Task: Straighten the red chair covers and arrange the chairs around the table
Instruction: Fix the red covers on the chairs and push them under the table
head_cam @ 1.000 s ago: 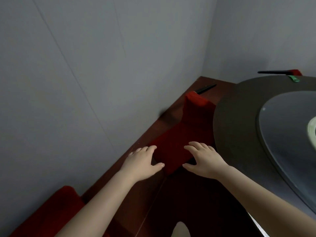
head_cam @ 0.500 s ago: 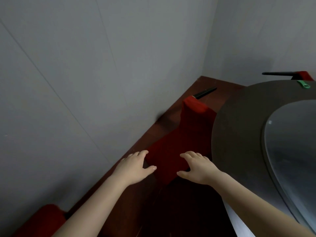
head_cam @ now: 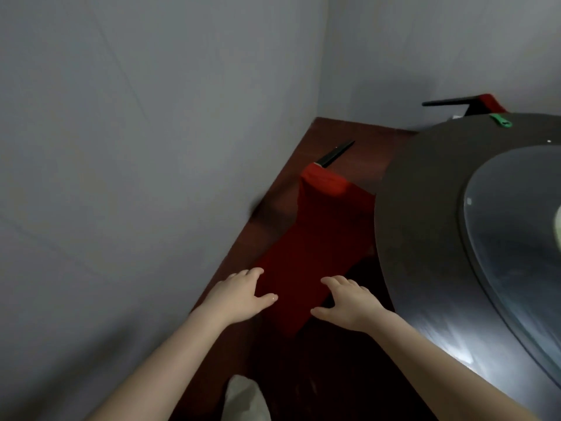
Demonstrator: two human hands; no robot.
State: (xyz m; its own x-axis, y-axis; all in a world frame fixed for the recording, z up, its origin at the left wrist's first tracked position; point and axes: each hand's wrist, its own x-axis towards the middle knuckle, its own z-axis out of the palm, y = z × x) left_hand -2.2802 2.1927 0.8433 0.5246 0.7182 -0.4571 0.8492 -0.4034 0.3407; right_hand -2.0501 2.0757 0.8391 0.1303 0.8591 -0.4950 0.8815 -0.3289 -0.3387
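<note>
A red chair cover (head_cam: 306,262) lies stretched over a chair squeezed between the grey wall and the round dark table (head_cam: 425,208). Its far end rises to a bright red folded edge (head_cam: 324,183), with a black bar (head_cam: 335,153) sticking out behind it. My left hand (head_cam: 239,296) rests on the cover's near left edge, fingers fairly straight and thumb spread. My right hand (head_cam: 349,302) rests on its near right edge in the same way. Another red-covered chair (head_cam: 490,101) with a black rail shows behind the table.
The grey wall (head_cam: 151,177) stands close on the left and leaves a narrow strip of brown floor (head_cam: 358,132). A glass turntable (head_cam: 516,253) lies on the table, and a green clip (head_cam: 501,120) sits near its far rim. Something pale (head_cam: 243,399) shows at the bottom edge.
The view has shifted forward; the red chair at the bottom left has left the frame. Both hands stay on the near end of the cover, slightly closer together.
</note>
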